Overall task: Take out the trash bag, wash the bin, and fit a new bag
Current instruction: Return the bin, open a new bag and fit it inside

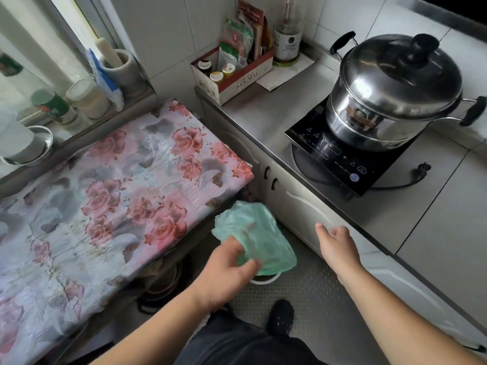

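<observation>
Left hand (226, 270) pinched the thin green trash bag (254, 237) low-centre of frame, over the white bin (263, 280); right hand (336, 245) hung loose, empty; film looked light, limp, tearable—best gathered at its mouth.

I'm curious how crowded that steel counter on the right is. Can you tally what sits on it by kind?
Steel pot with lid: 1
Induction cooker: 1
Cardboard box of packets and small bottles: 1
Tall glass bottle: 1
Sheet of paper: 1
Total: 5

Bare forearms; dark trousers (237, 343); black shoe (280, 316)
</observation>
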Motion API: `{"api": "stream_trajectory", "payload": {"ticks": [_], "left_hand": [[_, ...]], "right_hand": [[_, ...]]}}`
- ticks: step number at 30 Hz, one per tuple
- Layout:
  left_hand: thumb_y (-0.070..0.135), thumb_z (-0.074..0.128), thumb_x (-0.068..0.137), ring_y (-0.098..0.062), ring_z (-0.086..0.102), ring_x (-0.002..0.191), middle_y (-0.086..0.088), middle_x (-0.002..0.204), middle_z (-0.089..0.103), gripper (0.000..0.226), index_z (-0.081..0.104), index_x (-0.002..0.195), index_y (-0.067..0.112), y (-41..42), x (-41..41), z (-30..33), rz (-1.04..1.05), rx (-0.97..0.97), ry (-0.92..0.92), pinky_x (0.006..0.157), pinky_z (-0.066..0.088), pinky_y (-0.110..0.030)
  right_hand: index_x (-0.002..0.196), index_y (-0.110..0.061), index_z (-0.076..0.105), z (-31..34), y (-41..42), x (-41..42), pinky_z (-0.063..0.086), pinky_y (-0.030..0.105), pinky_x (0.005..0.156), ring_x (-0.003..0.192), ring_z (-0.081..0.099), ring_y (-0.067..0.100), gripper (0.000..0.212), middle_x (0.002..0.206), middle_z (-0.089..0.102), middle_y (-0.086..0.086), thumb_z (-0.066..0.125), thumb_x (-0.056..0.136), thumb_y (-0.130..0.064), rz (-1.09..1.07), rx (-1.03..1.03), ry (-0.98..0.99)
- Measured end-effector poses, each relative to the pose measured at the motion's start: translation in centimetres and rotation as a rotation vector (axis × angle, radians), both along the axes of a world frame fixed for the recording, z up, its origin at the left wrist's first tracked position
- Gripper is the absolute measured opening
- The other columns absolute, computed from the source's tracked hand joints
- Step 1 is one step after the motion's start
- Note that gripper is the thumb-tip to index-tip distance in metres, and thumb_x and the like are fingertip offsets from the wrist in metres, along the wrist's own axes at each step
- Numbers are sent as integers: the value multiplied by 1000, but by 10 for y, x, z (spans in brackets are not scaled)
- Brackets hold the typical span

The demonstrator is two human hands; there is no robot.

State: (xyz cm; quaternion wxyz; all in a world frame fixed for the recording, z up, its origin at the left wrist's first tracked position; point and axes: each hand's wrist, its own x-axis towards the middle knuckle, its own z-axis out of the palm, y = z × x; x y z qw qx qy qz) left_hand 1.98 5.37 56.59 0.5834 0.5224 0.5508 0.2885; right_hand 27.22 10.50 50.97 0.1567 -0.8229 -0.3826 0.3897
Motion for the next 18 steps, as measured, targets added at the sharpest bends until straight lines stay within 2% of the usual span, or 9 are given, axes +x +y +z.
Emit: {"api": "stream_trajectory", "payload": {"ticks": [2, 5, 7, 9, 12, 14, 15, 16, 18], "left_hand": [[22, 63, 81, -5, 59, 94, 8, 94, 64, 7, 68, 86, 23, -5, 5, 5, -295, 349, 256, 84, 49, -24], [11, 66, 72, -25, 55, 83, -5, 84, 61, 6, 61, 69, 12, -16, 15, 8, -579, 679, 454, 70, 46, -31], [14, 67, 70, -29, 62, 102, -6, 99, 67, 5, 68, 75, 14, -22, 16, 2, -745, 752, 535, 87, 51, -33], [25, 66, 75, -26, 60, 126, 1, 120, 69, 11, 74, 82, 23, -30, 16, -6, -888, 785, 656, 103, 49, -36], [40, 65, 83, -14, 56, 132, 16, 135, 63, 11, 73, 76, 36, -38, 12, -14, -1001, 786, 861, 104, 50, -30], [35, 54, 94, -17, 42, 144, 15, 154, 46, 20, 73, 89, 34, -39, 11, -20, -1036, 727, 938, 114, 40, -36], [28, 47, 99, -21, 28, 151, 11, 163, 31, 26, 72, 100, 25, -40, 10, -26, -1061, 635, 897, 121, 28, -41], [22, 42, 100, -25, 16, 154, 9, 168, 19, 28, 69, 108, 17, -41, 7, -30, -1064, 523, 839, 124, 18, -44], [18, 44, 96, -28, 15, 154, 4, 169, 15, 28, 67, 108, 9, -40, 1, -36, -1019, 467, 781, 124, 15, -44]], "right_hand": [[78, -13, 50, 10, 17, -12, 50, 36, 66, 71, 58, 24, 47, 78, 58, 2, 49, 88, -60, -19, -37, 172], [109, -3, 59, 20, 37, -36, 60, 44, 77, 91, 69, 30, 71, 105, 67, 14, 57, 83, -69, -101, -328, 526], [124, -1, 54, 21, 45, -50, 57, 46, 85, 104, 66, 35, 94, 118, 65, 18, 54, 74, -80, -65, -509, 684], [119, -3, 61, 19, 51, -61, 52, 46, 95, 108, 65, 36, 99, 119, 67, 18, 50, 68, -88, -72, -618, 841], [81, -10, 66, 18, 57, -69, 51, 36, 80, 83, 67, 28, 80, 87, 69, 11, 46, 71, -87, -77, -655, 929], [86, -6, 66, 17, 59, -71, 52, 38, 82, 92, 67, 29, 71, 92, 69, 12, 57, 77, -76, -27, -631, 844], [94, -3, 70, 16, 58, -72, 55, 39, 82, 93, 70, 30, 62, 97, 71, 14, 65, 80, -63, 11, -588, 757], [95, -1, 72, 17, 58, -73, 58, 38, 75, 83, 73, 29, 45, 95, 72, 16, 70, 84, -45, 42, -521, 653], [84, 2, 71, 20, 57, -77, 55, 32, 58, 57, 68, 27, 15, 79, 69, 17, 65, 86, -12, 82, -388, 533]]}}
